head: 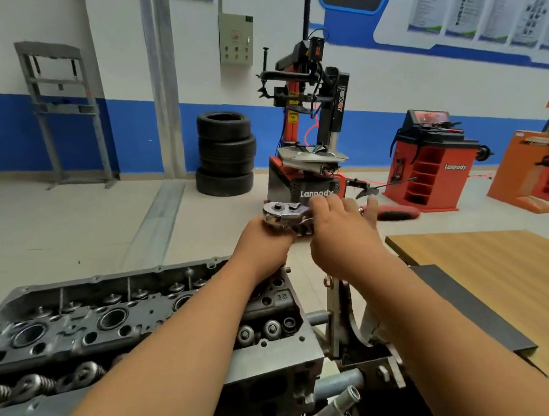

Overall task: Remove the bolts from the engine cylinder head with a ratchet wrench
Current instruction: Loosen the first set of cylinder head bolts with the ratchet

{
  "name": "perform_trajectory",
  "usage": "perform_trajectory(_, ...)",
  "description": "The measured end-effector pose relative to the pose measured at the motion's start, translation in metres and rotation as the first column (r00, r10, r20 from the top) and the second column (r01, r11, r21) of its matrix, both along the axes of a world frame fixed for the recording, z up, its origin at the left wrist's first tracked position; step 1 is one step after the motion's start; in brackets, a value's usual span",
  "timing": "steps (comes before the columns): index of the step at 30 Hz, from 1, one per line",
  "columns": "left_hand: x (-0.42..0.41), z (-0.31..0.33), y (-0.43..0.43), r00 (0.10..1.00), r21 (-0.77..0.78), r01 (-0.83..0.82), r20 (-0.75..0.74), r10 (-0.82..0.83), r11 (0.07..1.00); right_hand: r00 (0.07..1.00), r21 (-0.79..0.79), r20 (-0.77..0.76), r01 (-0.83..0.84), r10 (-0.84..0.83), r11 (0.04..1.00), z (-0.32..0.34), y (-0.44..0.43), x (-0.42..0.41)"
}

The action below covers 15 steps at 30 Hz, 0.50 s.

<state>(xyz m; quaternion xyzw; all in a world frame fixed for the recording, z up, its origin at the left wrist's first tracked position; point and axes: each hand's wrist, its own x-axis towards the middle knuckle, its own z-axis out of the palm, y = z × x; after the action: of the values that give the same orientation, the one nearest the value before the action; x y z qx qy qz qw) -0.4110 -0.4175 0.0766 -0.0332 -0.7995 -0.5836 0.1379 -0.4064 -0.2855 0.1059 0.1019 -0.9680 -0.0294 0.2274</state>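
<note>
The ratchet wrench [281, 213] is held up over the far end of the cylinder head [117, 320], red handle pointing right. L hand [265, 243] fingers are clenched round the bit under its head. R hand [340, 233] fingers curl over the shank, thumb up. Wooden bench [494, 260] on the right, tyre stack [226, 154] + tyre changer [310, 128] behind.

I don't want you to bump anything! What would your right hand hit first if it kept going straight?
Probably the ratchet wrench, whose head sits just ahead of the right hand; depth is unclear.
</note>
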Motion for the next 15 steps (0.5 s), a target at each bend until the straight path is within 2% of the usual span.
perform_trajectory(3,0.002,0.003,-0.007,0.999,-0.03,0.054,-0.009,-0.054,0.998,0.961,-0.084,0.111,-0.244,0.252,0.966,0.009,-0.02,-0.048)
perform_trajectory(6,-0.003,0.003,-0.013,1.0,-0.149,0.028,-0.01,-0.029,0.989,0.898,-0.039,0.144,-0.416,0.417,0.909,0.016,-0.039,-0.066)
perform_trajectory(8,-0.006,0.0,-0.013,0.999,-0.165,0.049,-0.015,-0.052,0.985,0.922,-0.017,0.105,-0.373,0.373,0.928,0.014,-0.033,-0.058)
perform_trajectory(11,-0.006,-0.001,-0.007,0.997,-0.095,0.073,-0.024,-0.076,0.993,0.99,-0.003,0.001,-0.144,0.144,0.99,0.007,-0.012,-0.025)
perform_trajectory(13,-0.008,-0.002,-0.004,0.997,-0.063,0.078,-0.015,-0.079,0.995,0.999,-0.015,-0.05,-0.018,0.017,1.0,0.004,0.0,0.006)
perform_trajectory(15,-0.009,-0.002,-0.002,0.997,-0.069,0.071,-0.002,-0.072,0.995,0.996,-0.046,-0.089,-0.002,-0.002,0.999,-0.007,0.003,0.043)
